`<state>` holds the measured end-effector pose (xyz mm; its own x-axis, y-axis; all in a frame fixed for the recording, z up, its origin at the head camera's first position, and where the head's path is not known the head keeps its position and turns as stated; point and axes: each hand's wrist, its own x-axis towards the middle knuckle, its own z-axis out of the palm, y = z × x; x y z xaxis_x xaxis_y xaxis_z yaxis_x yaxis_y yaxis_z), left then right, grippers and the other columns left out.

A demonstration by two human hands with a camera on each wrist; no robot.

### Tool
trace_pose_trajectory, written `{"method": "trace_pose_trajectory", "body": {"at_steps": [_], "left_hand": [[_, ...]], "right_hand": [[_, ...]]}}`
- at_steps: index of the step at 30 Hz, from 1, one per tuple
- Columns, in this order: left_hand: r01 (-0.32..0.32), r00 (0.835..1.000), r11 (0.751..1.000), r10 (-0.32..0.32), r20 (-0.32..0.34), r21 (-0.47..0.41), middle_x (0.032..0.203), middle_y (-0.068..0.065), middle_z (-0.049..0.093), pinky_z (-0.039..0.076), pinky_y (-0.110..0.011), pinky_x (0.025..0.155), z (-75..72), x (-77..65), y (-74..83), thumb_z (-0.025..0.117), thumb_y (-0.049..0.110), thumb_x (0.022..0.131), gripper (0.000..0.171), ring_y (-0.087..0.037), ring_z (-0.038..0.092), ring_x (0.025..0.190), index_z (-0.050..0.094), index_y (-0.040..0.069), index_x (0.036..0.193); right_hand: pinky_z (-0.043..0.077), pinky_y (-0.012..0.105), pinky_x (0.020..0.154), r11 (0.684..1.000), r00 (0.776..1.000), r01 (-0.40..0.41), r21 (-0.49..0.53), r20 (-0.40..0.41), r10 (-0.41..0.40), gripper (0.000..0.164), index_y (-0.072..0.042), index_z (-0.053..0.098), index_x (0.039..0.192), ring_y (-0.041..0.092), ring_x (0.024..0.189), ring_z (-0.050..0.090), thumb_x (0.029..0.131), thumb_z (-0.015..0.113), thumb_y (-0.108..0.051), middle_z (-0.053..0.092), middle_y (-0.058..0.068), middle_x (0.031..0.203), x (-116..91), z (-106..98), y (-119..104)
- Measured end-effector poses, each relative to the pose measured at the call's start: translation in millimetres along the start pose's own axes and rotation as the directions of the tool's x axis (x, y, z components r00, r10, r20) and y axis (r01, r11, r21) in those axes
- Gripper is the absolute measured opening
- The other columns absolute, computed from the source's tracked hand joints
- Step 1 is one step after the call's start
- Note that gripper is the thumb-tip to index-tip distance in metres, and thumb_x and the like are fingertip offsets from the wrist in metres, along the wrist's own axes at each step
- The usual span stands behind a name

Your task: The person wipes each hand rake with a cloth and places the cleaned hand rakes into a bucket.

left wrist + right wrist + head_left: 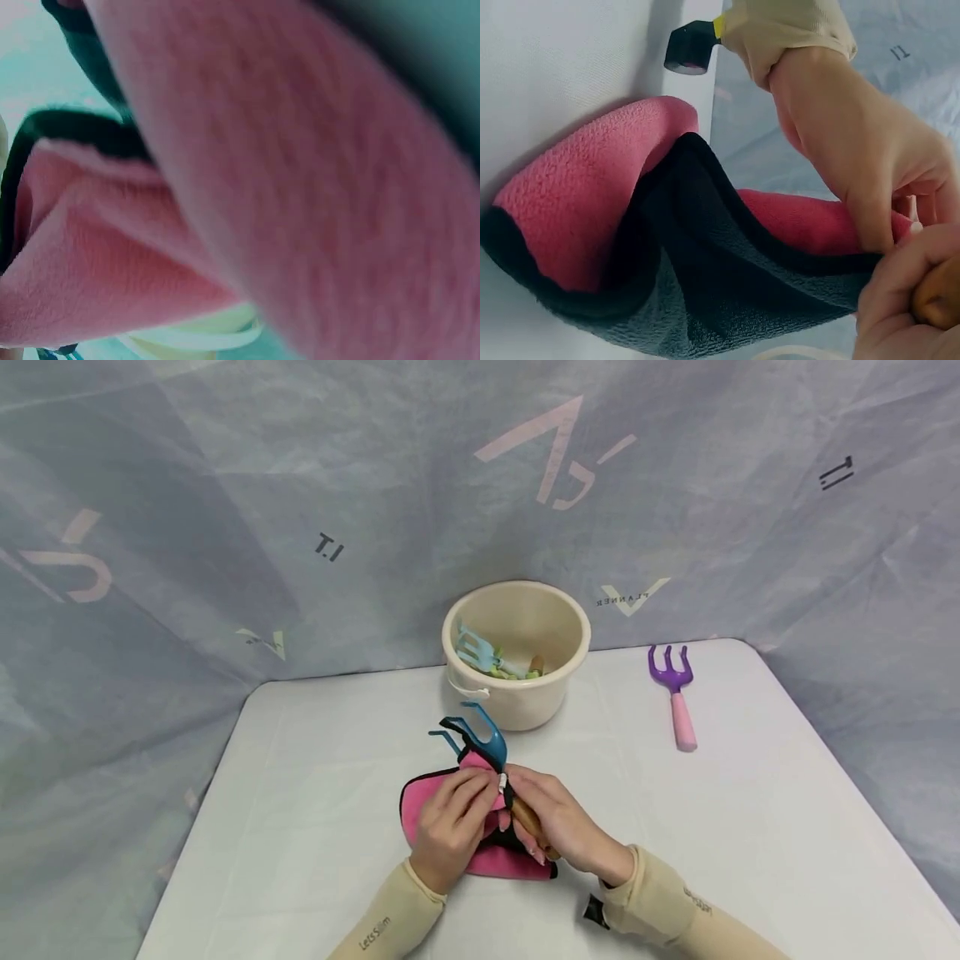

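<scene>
Between my hands is a hand fork with blue tines (493, 750) and a wooden handle (525, 817). My right hand (558, 818) grips the handle, whose rounded end (939, 300) shows in the right wrist view. With its fingers bent, my left hand (448, 827) pinches a pink cloth (418, 797) against the fork, just below the tines. Black edging borders the cloth, and its other face (727, 277) is dark. Part of it hangs in folds below the hands. In the left wrist view the pink cloth (315, 187) fills most of the picture.
Behind the hands stands a cream bucket (525, 706) holding a light blue fork (480, 652) and some greenish bits. A purple hand fork (671, 677) with a pink handle lies at the right on the white table (315, 760). Grey printed fabric (390, 485) hangs behind the table.
</scene>
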<state>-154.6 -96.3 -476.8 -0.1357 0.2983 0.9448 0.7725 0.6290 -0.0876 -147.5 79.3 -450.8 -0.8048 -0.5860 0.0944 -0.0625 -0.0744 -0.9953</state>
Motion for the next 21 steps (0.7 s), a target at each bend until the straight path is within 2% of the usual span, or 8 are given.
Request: {"method": "trace_pose_trajectory", "body": {"at_steps": [2,5,8,10,15,17,19,21], "left_hand": [[-0.037,0.999,0.999,0.037,-0.006,0.02,0.085,-0.013,0.073,0.06,-0.032,0.06,-1.0,0.6,-4.6,0.053,0.018,0.102,0.031,-0.027,0.067,0.079,0.074,-0.002,0.09],[-0.088,0.996,0.996,0.088,-0.015,0.033,0.083,-0.012,0.072,0.059,-0.031,0.06,-2.8,0.7,-11.4,0.052,0.02,0.102,0.032,-0.027,0.067,0.078,0.072,-0.001,0.088],[-0.141,0.99,0.99,0.141,0.006,0.016,0.084,-0.011,0.073,0.059,-0.029,0.062,-3.6,-0.2,-15.7,0.052,0.017,0.102,0.03,-0.026,0.067,0.079,0.071,0.0,0.088],[-0.185,0.982,0.983,0.185,0.04,-0.005,0.085,-0.01,0.074,0.059,-0.027,0.065,-3.6,-1.2,-16.4,0.051,0.013,0.102,0.027,-0.025,0.067,0.081,0.072,0.001,0.089],[-0.335,0.925,0.941,0.337,0.174,-0.045,0.09,-0.004,0.074,0.059,-0.023,0.074,-2.3,-5.5,-13.3,0.053,0.005,0.099,0.021,-0.02,0.067,0.087,0.073,0.006,0.092],[-0.368,0.9,0.928,0.372,0.226,-0.061,0.091,-0.002,0.074,0.06,-0.022,0.075,-1.6,-7.9,-10.7,0.054,0.004,0.099,0.02,-0.018,0.067,0.089,0.073,0.009,0.094],[-0.338,0.899,0.937,0.35,0.263,-0.092,0.094,-0.001,0.075,0.06,-0.024,0.078,-1.1,-10.7,-7.9,0.053,0.004,0.099,0.021,-0.018,0.066,0.093,0.074,0.009,0.097],[-0.199,0.935,0.967,0.236,0.266,-0.159,0.098,-0.003,0.074,0.059,-0.025,0.082,-0.4,-13.6,-5.4,0.053,0.004,0.099,0.021,-0.019,0.065,0.097,0.074,0.009,0.099]], "right_hand": [[0.039,0.038,0.026,0.999,1.0,0.002,-0.049,0.011,-0.001,0.033,-0.006,0.054,0.123,0.028,0.033,0.047,0.11,0.03,-0.024,0.05,0.023,0.051,0.8,0.6,-0.6],[0.053,0.038,0.039,0.988,1.0,0.003,-0.157,0.0,-0.003,0.028,-0.013,0.055,0.128,0.026,0.045,0.059,0.108,0.038,-0.023,0.062,0.02,0.065,2.4,-1.0,-1.1],[0.059,0.037,0.053,0.964,0.999,-0.004,-0.266,-0.036,-0.006,0.022,-0.014,0.061,0.114,0.018,0.06,0.063,0.106,0.043,-0.024,0.063,0.013,0.08,5.1,-6.5,-1.3],[0.057,0.035,0.05,0.952,0.997,-0.014,-0.306,-0.071,-0.009,0.021,-0.012,0.062,0.109,0.015,0.06,0.061,0.106,0.044,-0.023,0.063,0.012,0.08,6.6,-12.7,-0.8],[0.043,0.024,0.038,0.937,0.984,-0.063,-0.344,-0.178,0.001,0.02,-0.009,0.06,0.114,0.012,0.042,0.048,0.105,0.045,-0.019,0.061,0.015,0.062,8.4,-28.8,-3.9],[0.037,0.019,0.039,0.925,0.98,-0.071,-0.373,-0.201,-0.006,0.019,-0.005,0.063,0.102,0.009,0.042,0.044,0.104,0.046,-0.015,0.057,0.014,0.056,8.2,-30.6,-12.5],[0.034,0.017,0.039,0.916,0.975,-0.077,-0.395,-0.223,-0.013,0.024,-0.002,0.061,0.085,0.006,0.04,0.043,0.103,0.048,-0.011,0.054,0.013,0.051,7.0,-28.7,-25.6],[0.037,0.017,0.037,0.915,0.972,-0.074,-0.397,-0.235,-0.023,0.028,0.0,0.059,0.078,0.006,0.039,0.043,0.103,0.048,-0.008,0.053,0.015,0.05,4.4,-25.7,-36.1]]}}
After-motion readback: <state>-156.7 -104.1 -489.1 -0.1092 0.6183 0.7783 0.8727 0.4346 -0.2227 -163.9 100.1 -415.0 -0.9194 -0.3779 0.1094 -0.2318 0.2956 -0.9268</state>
